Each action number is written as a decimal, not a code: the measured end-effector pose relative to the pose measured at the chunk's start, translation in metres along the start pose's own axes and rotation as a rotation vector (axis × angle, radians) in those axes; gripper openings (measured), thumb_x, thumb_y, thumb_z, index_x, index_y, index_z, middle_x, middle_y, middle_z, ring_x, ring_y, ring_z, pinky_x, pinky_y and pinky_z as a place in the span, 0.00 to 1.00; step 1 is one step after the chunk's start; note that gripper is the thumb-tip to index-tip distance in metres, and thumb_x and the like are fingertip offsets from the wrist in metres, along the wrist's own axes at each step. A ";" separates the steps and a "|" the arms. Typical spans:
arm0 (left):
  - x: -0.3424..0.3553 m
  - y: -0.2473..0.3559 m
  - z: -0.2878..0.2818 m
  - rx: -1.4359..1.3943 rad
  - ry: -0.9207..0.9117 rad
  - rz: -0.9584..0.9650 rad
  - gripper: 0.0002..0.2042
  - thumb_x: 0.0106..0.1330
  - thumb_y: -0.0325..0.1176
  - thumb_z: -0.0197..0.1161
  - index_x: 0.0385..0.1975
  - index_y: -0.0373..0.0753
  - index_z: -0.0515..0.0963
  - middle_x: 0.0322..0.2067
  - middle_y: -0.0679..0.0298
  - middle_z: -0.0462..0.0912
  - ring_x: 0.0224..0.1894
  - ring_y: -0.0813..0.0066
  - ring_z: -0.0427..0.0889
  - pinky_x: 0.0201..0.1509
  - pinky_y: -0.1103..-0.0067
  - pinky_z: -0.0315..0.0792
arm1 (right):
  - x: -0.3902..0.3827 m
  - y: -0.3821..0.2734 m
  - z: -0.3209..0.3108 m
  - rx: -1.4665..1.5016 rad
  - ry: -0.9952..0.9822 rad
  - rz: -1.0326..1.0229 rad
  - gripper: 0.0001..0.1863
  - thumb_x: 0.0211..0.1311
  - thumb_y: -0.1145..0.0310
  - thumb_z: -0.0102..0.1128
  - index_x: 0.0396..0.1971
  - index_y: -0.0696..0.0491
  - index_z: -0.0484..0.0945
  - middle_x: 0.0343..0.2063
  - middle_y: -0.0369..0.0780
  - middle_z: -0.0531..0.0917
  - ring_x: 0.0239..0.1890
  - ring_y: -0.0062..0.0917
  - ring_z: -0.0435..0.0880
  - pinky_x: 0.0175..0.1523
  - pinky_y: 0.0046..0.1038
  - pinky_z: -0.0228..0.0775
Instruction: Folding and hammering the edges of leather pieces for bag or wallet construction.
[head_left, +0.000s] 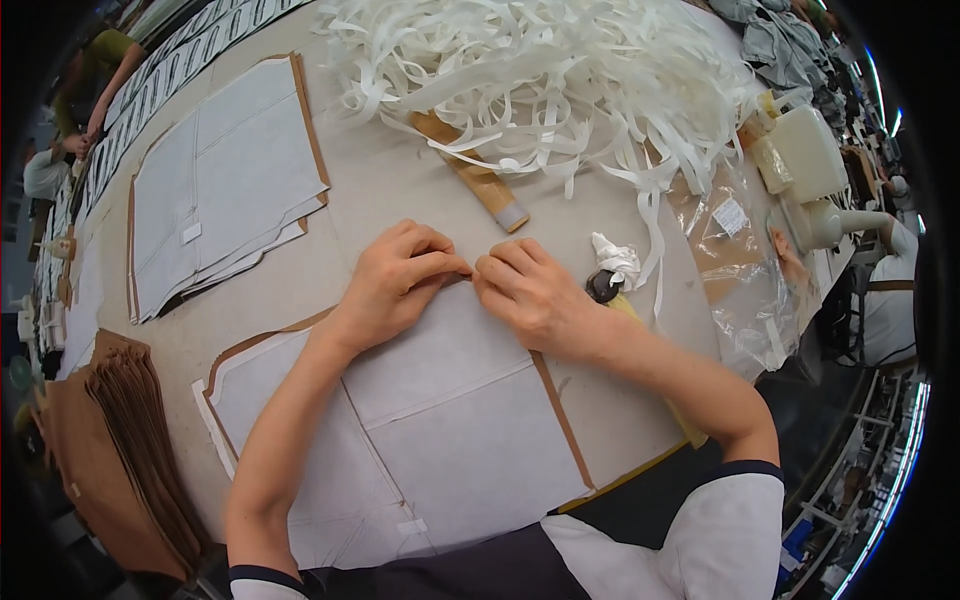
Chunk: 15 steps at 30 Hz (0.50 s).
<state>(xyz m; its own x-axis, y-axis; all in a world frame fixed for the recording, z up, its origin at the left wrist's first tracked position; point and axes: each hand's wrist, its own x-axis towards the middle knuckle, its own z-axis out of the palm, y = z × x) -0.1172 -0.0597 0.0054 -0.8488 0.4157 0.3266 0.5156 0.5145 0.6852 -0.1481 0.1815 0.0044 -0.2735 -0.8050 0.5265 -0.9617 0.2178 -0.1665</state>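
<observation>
A stitched panel (450, 400), pale grey-white with brown edges and a small white label, lies in front of me. Its near side reaches my body. At its far edge my left hand (405, 275) and my right hand (525, 290) meet, fingertips almost touching. Both pinch the brown edge between thumb and fingers. The fingers hide exactly how the fabric is folded there. Just beyond my hands lies a flat brown strip (475, 180) with a grey end. Right of my right hand are a small round black object (604, 286) and crumpled white material (616, 258).
A heap of white ribbon strips (540, 80) covers the far table. Similar panels (235, 165) are stacked far left, brown folded pieces (125, 450) near left. Clear plastic bags (745, 270) and a whitish jug (810, 155) stand right. Other people work at both sides.
</observation>
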 end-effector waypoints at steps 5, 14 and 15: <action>-0.024 0.022 0.011 0.013 -0.084 0.008 0.15 0.60 0.20 0.72 0.47 0.40 0.88 0.43 0.62 0.83 0.47 0.64 0.80 0.48 0.70 0.76 | -0.020 -0.043 0.004 0.113 0.041 0.231 0.09 0.50 0.77 0.64 0.33 0.61 0.80 0.36 0.43 0.78 0.42 0.37 0.77 0.46 0.36 0.69; -0.070 0.065 0.041 0.415 0.339 -0.187 0.21 0.59 0.23 0.74 0.54 0.38 0.81 0.51 0.55 0.81 0.51 0.57 0.80 0.55 0.67 0.76 | -0.018 -0.059 0.000 0.223 0.050 0.462 0.24 0.50 0.83 0.68 0.51 0.63 0.83 0.42 0.44 0.79 0.47 0.38 0.76 0.52 0.38 0.69; -0.072 0.066 0.042 0.463 0.333 -0.171 0.20 0.59 0.22 0.74 0.52 0.38 0.82 0.51 0.55 0.81 0.52 0.57 0.81 0.55 0.66 0.76 | -0.017 -0.059 -0.001 0.185 0.008 0.421 0.23 0.50 0.82 0.66 0.50 0.63 0.82 0.43 0.44 0.79 0.47 0.38 0.76 0.52 0.38 0.68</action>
<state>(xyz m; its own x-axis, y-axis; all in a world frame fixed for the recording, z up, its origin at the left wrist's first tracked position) -0.0170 -0.0238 -0.0006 -0.8765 0.0793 0.4749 0.3024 0.8581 0.4149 -0.0871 0.1833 0.0059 -0.6407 -0.6628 0.3876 -0.7472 0.4223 -0.5131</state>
